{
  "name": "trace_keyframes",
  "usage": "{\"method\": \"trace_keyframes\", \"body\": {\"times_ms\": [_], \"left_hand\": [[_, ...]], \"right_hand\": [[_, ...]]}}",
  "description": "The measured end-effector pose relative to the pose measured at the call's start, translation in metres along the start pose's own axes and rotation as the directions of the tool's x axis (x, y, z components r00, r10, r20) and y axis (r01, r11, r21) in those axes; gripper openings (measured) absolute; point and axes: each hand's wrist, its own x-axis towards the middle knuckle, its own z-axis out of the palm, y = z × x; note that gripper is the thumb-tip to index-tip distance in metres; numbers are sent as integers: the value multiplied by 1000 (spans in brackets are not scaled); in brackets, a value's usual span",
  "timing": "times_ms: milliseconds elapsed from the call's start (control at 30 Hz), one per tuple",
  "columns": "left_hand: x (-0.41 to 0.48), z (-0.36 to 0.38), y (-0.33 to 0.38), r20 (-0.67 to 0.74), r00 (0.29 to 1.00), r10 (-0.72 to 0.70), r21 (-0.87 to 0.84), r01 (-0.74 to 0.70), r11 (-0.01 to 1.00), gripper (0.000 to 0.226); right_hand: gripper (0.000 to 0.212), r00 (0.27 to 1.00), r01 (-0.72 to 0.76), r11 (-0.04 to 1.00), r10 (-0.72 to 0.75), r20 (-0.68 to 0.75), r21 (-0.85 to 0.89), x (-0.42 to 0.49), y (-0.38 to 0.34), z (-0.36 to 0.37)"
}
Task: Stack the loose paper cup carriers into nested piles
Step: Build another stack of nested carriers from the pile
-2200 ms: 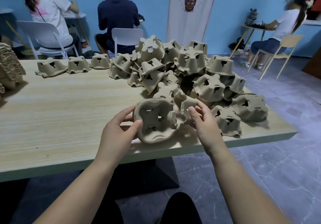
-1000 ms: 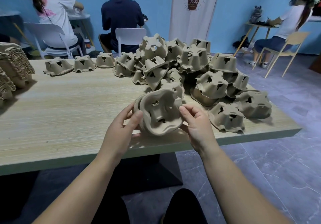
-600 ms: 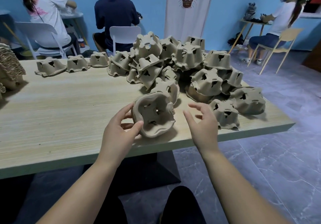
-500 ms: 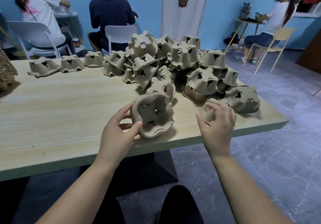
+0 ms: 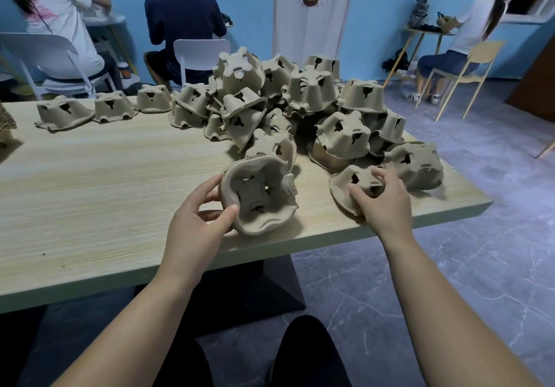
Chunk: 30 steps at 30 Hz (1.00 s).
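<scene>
My right hand [image 5: 381, 203] has just left the nested pile of brown moulded-pulp cup carriers [image 5: 258, 197], which it was pressing together a second ago, and has swung out to the right. It now sits on a single loose carrier [image 5: 351, 188] that lies bottom-up near the front edge of the desk. My fingers are curled over its top and my thumb is at its near rim, gripping it. I can't tell whether it has left the wood yet.

My left hand [image 5: 195, 221] keeps the nested pile tipped on its side with the hollow facing me, thumb hooked on the lower rim and fingers behind. The pile's lower edge is at the desk, though whether it touches I can't say. I judge the last carrier is seated and this loose one goes in next, once it is turned to match the pile.

The pale wood-grain desk [image 5: 90, 191] carries a big tumbled heap of the same carriers [image 5: 303, 92] behind and to the right of my hands, so most of the job remains. Three single carriers [image 5: 112, 105] sit in a row toward the far left. The corner of a brown stack [image 5: 5, 122] shows at the left edge, mostly cut off.

Beyond are blue walls, a white banner with a coffee-cup drawing [image 5: 312, 5], three people seated facing away, and grey veined floor tiles [image 5: 450, 266].
</scene>
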Motion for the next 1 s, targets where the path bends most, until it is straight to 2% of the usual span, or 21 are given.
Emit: {"method": "trace_keyframes", "body": {"times_ms": [100,200,267,367,500,567,633,700,833,900,1000], "left_hand": [[0,1,1,1,1000,3,-6,-3,1000,51],[1,1,1,-5,1000,0,-21,0,1000,52],[1,0,1,-21,1000,-6,-35,5,999,52],[0,-1,0,-44,999,-13,-58,11,998,50],[1,-1,1,-30,1000,-9,-37,8,999,49],[2,0,2,-31,1000,-6,-33,5,999,49],[2,1,3,-34,999,-1,-33,-1,999,49],[1,2,4,-34,999,0,-30,-1,1000,49],[0,1,5,-40,999,-15,-29,14,999,50],[-1,-2,5,-48,999,-20,-30,18,999,49],[-1,-9,5,-61,998,-18,-32,16,999,49]], "right_hand": [[34,995,-65,952,38,96,300,-16,-15,1],[17,954,-239,761,68,294,602,-33,-38,8],[12,909,-343,691,73,411,636,-40,-49,16],[11,868,-413,672,85,489,615,-49,-53,28],[13,940,-267,716,45,338,645,-55,-51,31],[11,945,-231,719,6,327,655,-57,-50,30],[29,935,-174,780,-60,348,602,-61,-48,29],[34,937,-68,840,-132,324,539,-65,-46,28],[22,977,78,843,-172,129,532,-69,-45,27],[15,990,105,848,-139,27,520,-65,-41,27],[6,997,71,867,-57,-43,492,-49,-29,22]]}}
